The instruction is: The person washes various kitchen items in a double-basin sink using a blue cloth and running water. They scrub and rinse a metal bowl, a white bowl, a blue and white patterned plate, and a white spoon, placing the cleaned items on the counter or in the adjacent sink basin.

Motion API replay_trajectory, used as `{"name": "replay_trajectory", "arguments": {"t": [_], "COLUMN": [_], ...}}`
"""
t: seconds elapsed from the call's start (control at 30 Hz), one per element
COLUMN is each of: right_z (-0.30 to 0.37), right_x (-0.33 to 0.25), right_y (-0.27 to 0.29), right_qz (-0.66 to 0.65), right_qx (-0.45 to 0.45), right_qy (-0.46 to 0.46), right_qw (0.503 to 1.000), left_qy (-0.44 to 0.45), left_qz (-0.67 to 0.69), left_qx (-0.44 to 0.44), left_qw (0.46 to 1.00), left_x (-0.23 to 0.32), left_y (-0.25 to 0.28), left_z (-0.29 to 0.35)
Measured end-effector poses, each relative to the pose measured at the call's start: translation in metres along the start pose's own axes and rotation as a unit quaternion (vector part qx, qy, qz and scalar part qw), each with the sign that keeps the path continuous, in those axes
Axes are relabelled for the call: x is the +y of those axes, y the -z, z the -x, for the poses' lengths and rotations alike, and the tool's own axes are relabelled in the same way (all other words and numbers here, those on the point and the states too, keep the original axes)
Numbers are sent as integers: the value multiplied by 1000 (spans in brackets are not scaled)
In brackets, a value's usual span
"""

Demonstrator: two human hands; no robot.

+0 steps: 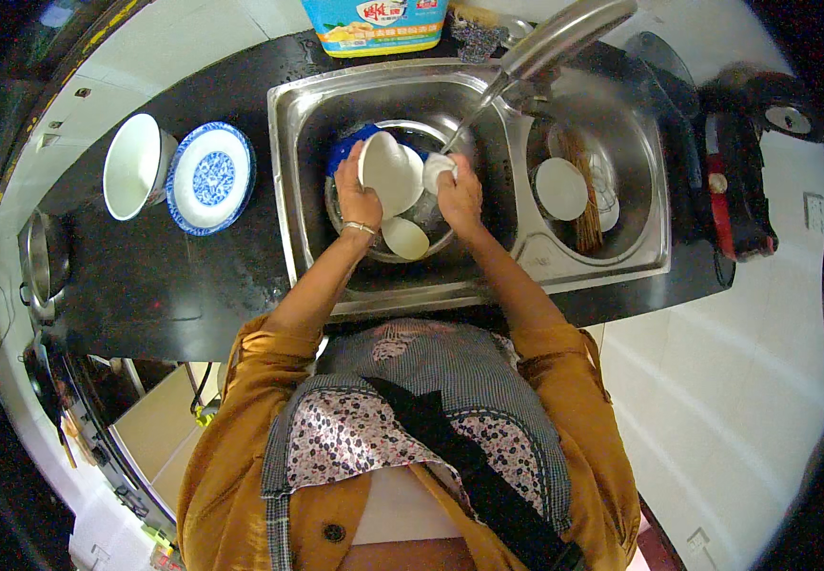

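Observation:
Over the left basin of the steel sink [277, 190], my left hand [359, 202] grips a white bowl [385, 171], which is tilted with its inside showing. My right hand [461, 197] is closed round a small white wad, perhaps a cloth [440, 169], beside the thin water stream from the faucet [569, 38]. Below both hands stands a round metal basin [436, 243], holding a small pale bowl [405, 239] and other white ware partly hidden by the held bowl. Something blue [346, 147] shows behind my left fingers.
On the black counter to the left are a deep white bowl [133, 167] and blue-and-white plates [212, 178]. The right basin holds a white bowl [560, 188], chopsticks [585, 205] and a whisk-like wire tool [606, 190]. Behind the sink stand a detergent jug [376, 36] and scrubber [477, 40].

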State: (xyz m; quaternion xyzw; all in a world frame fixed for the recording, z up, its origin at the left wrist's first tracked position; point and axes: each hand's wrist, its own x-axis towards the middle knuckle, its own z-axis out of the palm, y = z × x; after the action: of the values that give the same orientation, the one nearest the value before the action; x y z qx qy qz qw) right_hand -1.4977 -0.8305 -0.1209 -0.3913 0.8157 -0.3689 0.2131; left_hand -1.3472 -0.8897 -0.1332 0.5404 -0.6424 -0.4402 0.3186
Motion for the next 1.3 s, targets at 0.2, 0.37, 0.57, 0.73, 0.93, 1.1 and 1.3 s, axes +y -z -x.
{"name": "replay_trajectory", "arguments": {"t": [0.2, 0.37, 0.57, 0.73, 0.93, 1.1, 1.3], "right_z": [-12, 0, -17, -5, -17, -9, -15], "right_x": [-8, 6, -1, -16, 29, -11, -25], "right_y": [-42, -21, -2, -19, 1, -30, 46], "right_qz": [-142, -167, 334, -67, 180, -33, 123], "right_qx": [28, -258, -128, -213, -90, -133, -341], "right_qy": [51, 88, 198, 150, 409, 143, 394], "right_qw": [988, 948, 913, 963, 890, 980, 844], "left_qy": [267, 258, 285, 218, 181, 227, 307], "left_qz": [455, 441, 470, 490, 467, 472, 453], "left_qx": [-102, -142, -207, -197, -205, -204, -237], "left_qw": [843, 848, 809, 821, 841, 827, 803], "left_x": [29, 6, 10, 5, 1, 22, 7], "left_y": [-19, -19, -16, -26, -11, -29, 8], "left_z": [8, 3, 12, 6, 0, 5, -23]}}
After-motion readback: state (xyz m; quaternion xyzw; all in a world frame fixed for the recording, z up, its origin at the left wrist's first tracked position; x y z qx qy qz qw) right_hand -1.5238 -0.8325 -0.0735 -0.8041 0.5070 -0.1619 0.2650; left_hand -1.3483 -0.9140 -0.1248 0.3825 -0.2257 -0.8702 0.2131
